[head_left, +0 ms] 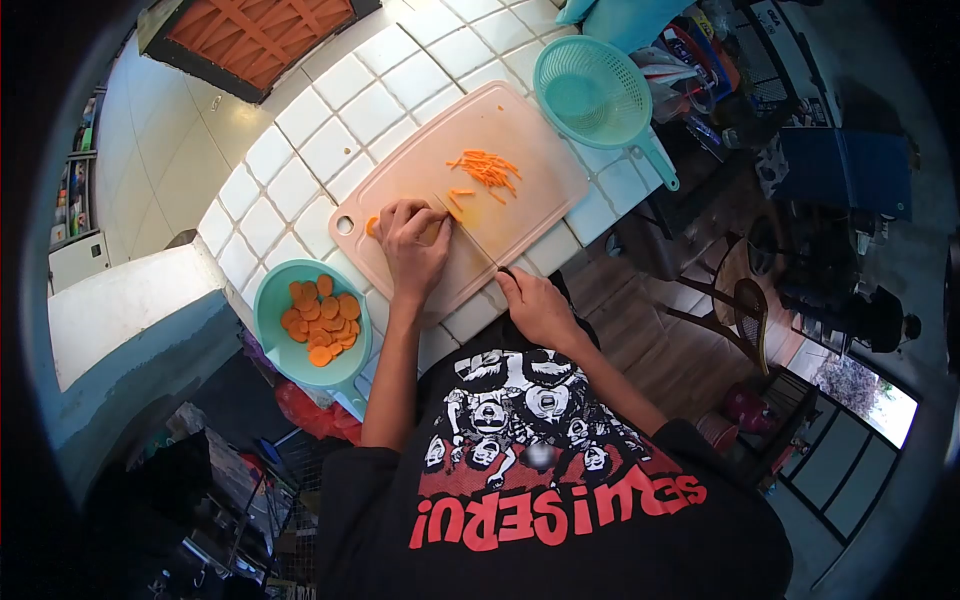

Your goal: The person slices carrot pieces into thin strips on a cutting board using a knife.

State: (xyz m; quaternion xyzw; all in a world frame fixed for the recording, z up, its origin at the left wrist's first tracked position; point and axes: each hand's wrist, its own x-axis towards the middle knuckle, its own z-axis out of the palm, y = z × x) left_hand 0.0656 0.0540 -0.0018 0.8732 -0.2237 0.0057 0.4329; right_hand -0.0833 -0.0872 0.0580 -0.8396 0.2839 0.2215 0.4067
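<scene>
My right hand point(540, 308) is closed around the dark handle of a knife point(482, 250), whose thin blade slants up and left over the cutting board point(540, 185). With curled fingers, my left hand point(412, 245) presses carrot slices point(372, 226) to the board, close beside the blade tip. An orange edge shows left of those fingers; the rest is hidden beneath them. Thin carrot sticks point(487, 170) lie in a pile on the pink board, and a few loose ones point(457, 198) sit nearer the blade.
At the left, a teal strainer point(262, 300) holds several round carrot slices point(322, 318). Another teal strainer point(590, 85) with a handle stands at the far right of the white tiled counter point(375, 110). A wooden chair point(740, 300) stands on the floor to the right.
</scene>
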